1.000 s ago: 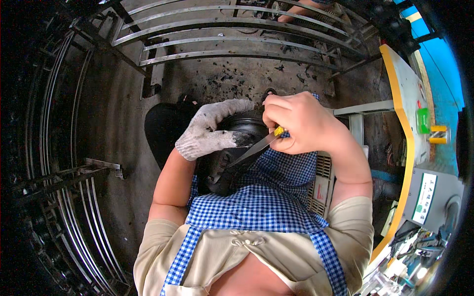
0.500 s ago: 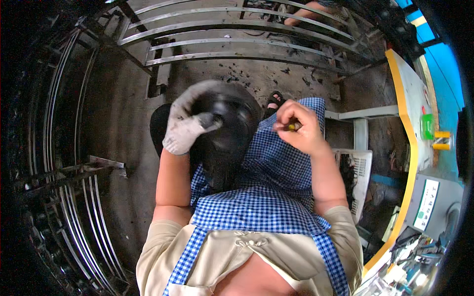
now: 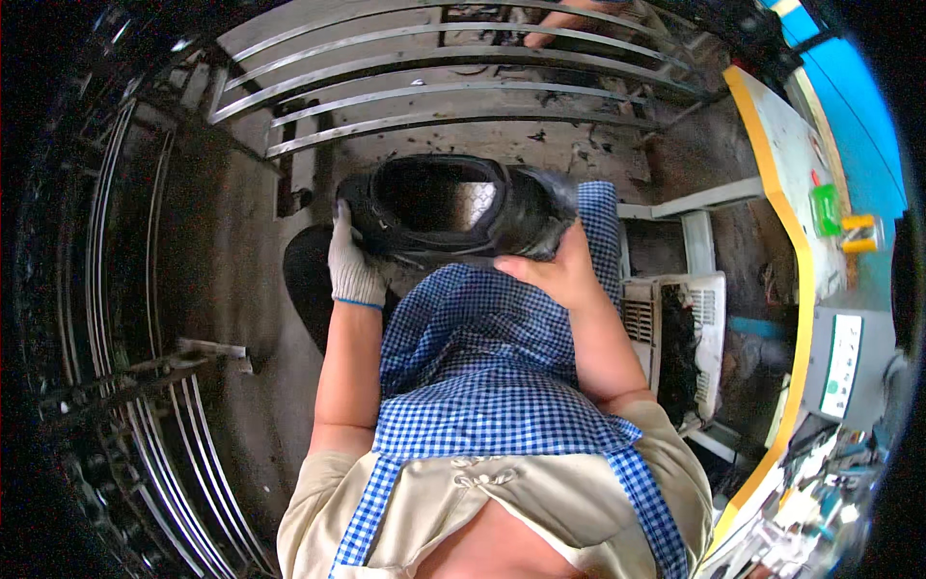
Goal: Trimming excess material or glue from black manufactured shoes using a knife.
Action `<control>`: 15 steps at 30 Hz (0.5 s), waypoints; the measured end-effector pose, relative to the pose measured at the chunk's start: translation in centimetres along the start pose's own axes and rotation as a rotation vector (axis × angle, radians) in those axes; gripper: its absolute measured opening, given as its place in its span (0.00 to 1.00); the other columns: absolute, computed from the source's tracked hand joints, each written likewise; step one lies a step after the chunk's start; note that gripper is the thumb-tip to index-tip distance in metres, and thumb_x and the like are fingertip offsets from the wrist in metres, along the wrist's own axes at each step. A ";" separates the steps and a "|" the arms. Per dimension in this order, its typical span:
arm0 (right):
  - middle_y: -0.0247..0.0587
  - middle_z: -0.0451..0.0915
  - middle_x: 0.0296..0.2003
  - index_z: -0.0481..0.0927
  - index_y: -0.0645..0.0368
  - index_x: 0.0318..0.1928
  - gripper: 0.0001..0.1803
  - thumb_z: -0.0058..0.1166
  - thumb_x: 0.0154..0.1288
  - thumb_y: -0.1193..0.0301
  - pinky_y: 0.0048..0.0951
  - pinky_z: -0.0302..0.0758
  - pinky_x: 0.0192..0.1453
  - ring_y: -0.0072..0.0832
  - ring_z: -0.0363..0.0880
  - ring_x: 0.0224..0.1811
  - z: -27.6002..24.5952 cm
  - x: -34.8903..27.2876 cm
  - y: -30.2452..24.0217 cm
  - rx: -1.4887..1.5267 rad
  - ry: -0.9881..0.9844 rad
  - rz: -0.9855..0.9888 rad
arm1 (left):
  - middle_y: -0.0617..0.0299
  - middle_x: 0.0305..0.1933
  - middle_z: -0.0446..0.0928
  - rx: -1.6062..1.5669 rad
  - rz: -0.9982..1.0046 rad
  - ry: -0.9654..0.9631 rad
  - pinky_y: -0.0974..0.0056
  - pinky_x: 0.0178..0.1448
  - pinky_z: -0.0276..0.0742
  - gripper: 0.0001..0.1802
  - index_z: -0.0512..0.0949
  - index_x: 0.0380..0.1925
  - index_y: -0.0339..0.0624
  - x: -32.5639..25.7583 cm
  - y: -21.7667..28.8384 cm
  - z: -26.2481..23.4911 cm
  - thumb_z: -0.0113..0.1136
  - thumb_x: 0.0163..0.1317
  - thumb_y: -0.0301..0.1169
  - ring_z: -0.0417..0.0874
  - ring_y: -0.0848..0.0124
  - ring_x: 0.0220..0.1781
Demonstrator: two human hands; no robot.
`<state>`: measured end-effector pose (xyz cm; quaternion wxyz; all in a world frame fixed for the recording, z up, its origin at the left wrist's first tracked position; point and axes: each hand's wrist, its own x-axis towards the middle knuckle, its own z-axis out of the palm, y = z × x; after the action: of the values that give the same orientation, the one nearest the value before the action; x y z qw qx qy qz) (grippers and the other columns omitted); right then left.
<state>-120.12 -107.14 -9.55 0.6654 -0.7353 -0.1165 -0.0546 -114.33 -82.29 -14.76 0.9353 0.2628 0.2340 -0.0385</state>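
A black shoe [image 3: 453,207] lies sideways above my lap, its opening facing up toward me. My left hand [image 3: 352,261], in a white work glove, grips its left end. My bare right hand [image 3: 555,270] supports the right end from below. Beneath both hands spreads a blue-and-white checked apron [image 3: 482,376] over my knees. The small tool with the yellow handle seen earlier is out of sight.
Curved metal rack bars [image 3: 434,92] run across the top and down the left side [image 3: 125,386]. A white plastic crate [image 3: 690,338] holding dark pieces stands at my right. A yellow-edged workbench [image 3: 801,212] with small tools lies far right. Another person's hand [image 3: 564,19] shows at the top.
The shoe has been turned and lifted so its opening faces me. My right hand left the small tool and moved under the shoe's right end; my left hand shifted to its left end.
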 end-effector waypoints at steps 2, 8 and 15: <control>0.44 0.72 0.52 0.61 0.64 0.60 0.47 0.74 0.39 0.70 0.32 0.68 0.59 0.31 0.72 0.55 0.6 0.6 -1.7 0.151 0.120 0.000 | 0.55 0.54 0.74 0.221 -0.174 0.145 0.50 0.56 0.74 0.23 0.69 0.56 0.40 -0.7 -0.9 -0.2 0.53 0.66 0.41 0.75 0.56 0.54; 0.48 0.75 0.49 0.62 0.66 0.59 0.47 0.73 0.38 0.69 0.31 0.70 0.57 0.34 0.75 0.52 -0.3 0.7 -3.0 -0.357 0.031 0.048 | 0.57 0.53 0.73 0.662 0.377 0.104 0.64 0.57 0.71 0.16 0.73 0.51 0.41 -4.5 -0.6 3.5 0.50 0.62 0.22 0.75 0.66 0.53; 0.45 0.79 0.42 0.61 0.64 0.62 0.48 0.74 0.39 0.68 0.28 0.75 0.51 0.33 0.80 0.43 1.2 1.2 -3.1 -0.378 -0.052 0.022 | 0.62 0.40 0.80 1.061 0.118 -0.606 0.68 0.49 0.72 0.14 0.76 0.44 0.34 -8.1 0.3 7.4 0.60 0.58 0.27 0.77 0.72 0.42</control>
<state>-119.76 -105.59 -6.40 0.5129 -0.8495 -0.1133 -0.0494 -118.35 -86.25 -5.36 0.7025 0.6824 -0.1082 -0.1707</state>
